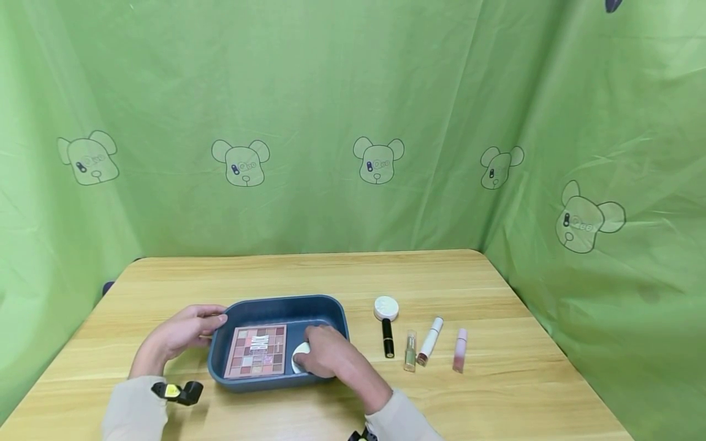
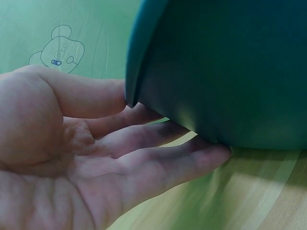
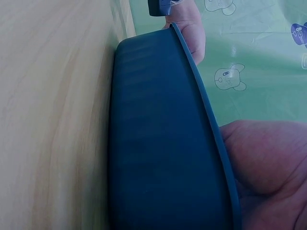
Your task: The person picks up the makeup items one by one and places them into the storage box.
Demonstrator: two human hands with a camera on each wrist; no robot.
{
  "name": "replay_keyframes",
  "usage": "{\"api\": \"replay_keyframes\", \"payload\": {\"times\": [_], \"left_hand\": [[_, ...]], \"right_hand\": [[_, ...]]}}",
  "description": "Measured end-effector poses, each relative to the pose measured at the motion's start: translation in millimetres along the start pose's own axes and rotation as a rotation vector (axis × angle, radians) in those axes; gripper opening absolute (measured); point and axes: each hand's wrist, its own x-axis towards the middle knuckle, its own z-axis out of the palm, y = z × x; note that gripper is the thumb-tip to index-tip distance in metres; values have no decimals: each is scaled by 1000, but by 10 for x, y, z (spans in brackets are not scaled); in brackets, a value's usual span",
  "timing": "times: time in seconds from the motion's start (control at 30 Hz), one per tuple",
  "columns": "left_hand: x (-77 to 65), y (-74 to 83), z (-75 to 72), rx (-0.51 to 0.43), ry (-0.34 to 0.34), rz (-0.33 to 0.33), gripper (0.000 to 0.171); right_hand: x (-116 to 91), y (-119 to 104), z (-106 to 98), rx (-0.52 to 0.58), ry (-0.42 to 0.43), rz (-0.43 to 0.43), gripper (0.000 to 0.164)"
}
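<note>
A dark blue tray [image 1: 276, 384] with raised walls stands on the table. My left hand [image 1: 184, 334] holds it at its left end; in the left wrist view the thumb meets the rim and the fingers [image 2: 168, 167] reach beneath it along the outer wall. Inside the tray, on the left, lies a pink eyeshadow palette [image 1: 257, 351]. My right hand [image 1: 329, 352] reaches in beside the palette and grips a white round case [image 1: 300, 357], partly covered by the fingers. From the right wrist, the tray's outer wall [image 3: 158, 134] hides the fingertips and the case.
Right of the tray lie a white round compact [image 1: 386, 307], a black tube [image 1: 388, 339], a clear greenish tube [image 1: 410, 351], a white-capped lip tube [image 1: 431, 340] and a pink lip tube [image 1: 460, 350]. Green curtains [image 1: 309, 208] stand behind and beside the wooden table [image 1: 496, 398].
</note>
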Motion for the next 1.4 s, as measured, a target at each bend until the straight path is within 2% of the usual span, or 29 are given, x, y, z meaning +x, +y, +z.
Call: {"api": "replay_keyframes", "payload": {"times": [0.43, 0.8, 1.17, 1.4], "left_hand": [[8, -19, -9, 4, 1, -1, 54], [5, -12, -10, 5, -8, 5, 54], [14, -19, -11, 2, -6, 3, 54], [19, -40, -15, 0, 4, -4, 53]], "right_hand": [[-7, -21, 0, -25, -6, 20, 48], [-23, -40, -39, 56, 34, 27, 63], [-38, -55, -122, 164, 114, 56, 53], [-44, -37, -153, 210, 157, 34, 51]]}}
